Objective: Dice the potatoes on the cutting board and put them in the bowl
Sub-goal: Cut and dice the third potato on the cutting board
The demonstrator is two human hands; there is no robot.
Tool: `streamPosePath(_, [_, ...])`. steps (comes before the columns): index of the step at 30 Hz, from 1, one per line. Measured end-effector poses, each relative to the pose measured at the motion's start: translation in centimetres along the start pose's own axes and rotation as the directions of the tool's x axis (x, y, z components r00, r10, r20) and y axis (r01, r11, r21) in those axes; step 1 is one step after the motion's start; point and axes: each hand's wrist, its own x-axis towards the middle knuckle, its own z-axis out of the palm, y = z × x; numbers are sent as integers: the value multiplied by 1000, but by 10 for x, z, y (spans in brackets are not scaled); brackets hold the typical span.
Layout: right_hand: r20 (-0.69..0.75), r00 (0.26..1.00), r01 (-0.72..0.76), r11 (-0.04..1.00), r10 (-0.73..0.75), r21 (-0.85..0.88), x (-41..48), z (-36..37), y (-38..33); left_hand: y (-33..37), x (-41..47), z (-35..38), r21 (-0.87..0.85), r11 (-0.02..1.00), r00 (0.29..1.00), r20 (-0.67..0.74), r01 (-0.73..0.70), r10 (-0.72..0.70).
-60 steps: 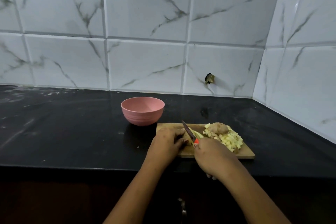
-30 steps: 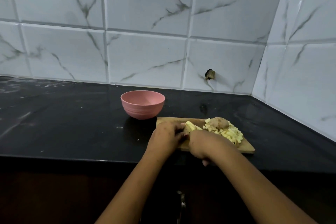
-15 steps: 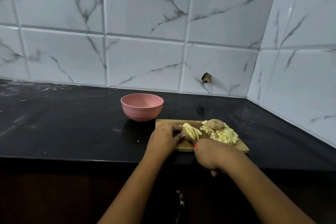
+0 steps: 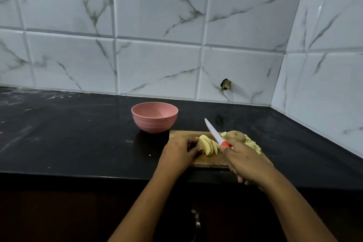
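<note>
Left hand (image 4: 179,153) fingers curled on potato slices (image 4: 208,146); right hand (image 4: 244,160) grips knife (image 4: 215,133), blade raised. Risk: slices fan apart & slip, blade nicks fingertips.

Wooden cutting board (image 4: 204,160) – matt pink bowl (image 4: 154,118) – glossy black counter (image 4: 78,139), shiny marbled tiles (image 4: 157,65).

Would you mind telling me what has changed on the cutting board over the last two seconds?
The right hand has raised the knife, so the blade now slants up over the cutting board instead of down at the slices. The left hand still holds the sliced potato. The bowl, the whole potato and the diced pile stayed where they were.
</note>
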Motion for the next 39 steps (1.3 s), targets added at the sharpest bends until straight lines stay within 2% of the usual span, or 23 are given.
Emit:
streamPosePath(2, [-217,972,58,983,-96,-174,2,11,13,0,0,0,40,998,999,13,-40,40])
streamPosePath(4, [-410,883,83,936,-228,-342,4,27,24,-1,0,0,67,997,999,20,-49,48])
streamPosePath(6, [-490,823,106,926,-287,-363,4,36,29,-1,-1,0,79,996,999,22,-37,36])
streamPosePath(10, [-534,791,121,931,-299,-343,5,37,32,1,-2,0,97,994,998,38,-47,44])
streamPosePath(18, [-525,795,119,927,-303,-355,1,39,34,6,-5,-1,146,985,996,38,-89,84])
streamPosePath(29, [-465,830,149,926,-307,-347,-5,34,32,-1,3,5,242,970,994,112,-34,7])
streamPosePath(35, [-381,902,174,979,-203,-110,-12,21,32,1,2,5,239,971,995,95,-7,-16])
streamPosePath(39, [-329,919,176,973,-216,-148,-27,16,32,3,1,2,155,988,995,95,10,-25])
